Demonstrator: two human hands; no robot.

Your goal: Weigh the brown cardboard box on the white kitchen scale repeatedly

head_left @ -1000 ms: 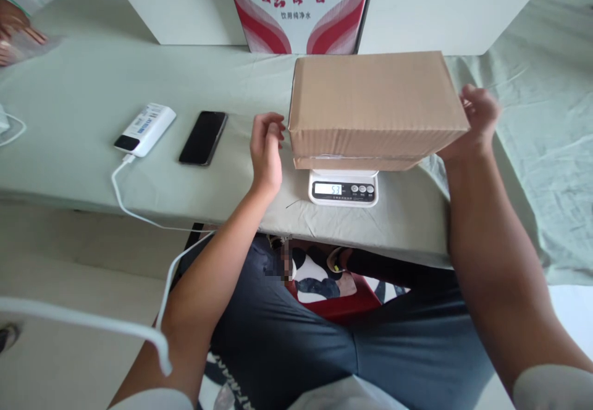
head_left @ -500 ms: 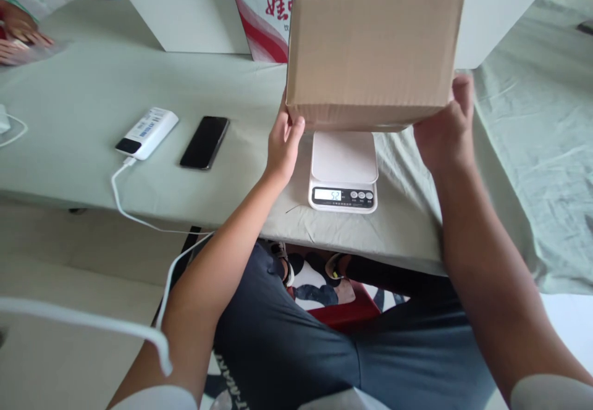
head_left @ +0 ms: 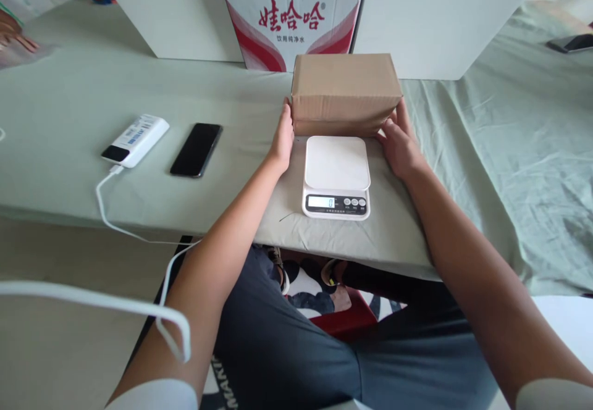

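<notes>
A plain brown cardboard box rests on the green-clothed table, just behind a white kitchen scale. My left hand presses against the box's left end and my right hand against its right end, so both hands grip it. The scale's platform is bare and its display reads 0.
A white power bank with a white cable and a black phone lie to the left. A red-and-white printed carton stands behind the box, between white panels. Another person's hand is at the far left. A dark device lies far right.
The box sat on the scale, was lifted off with both hands, and now stands on the table behind the scale. The display dropped from about 53 to 0.
</notes>
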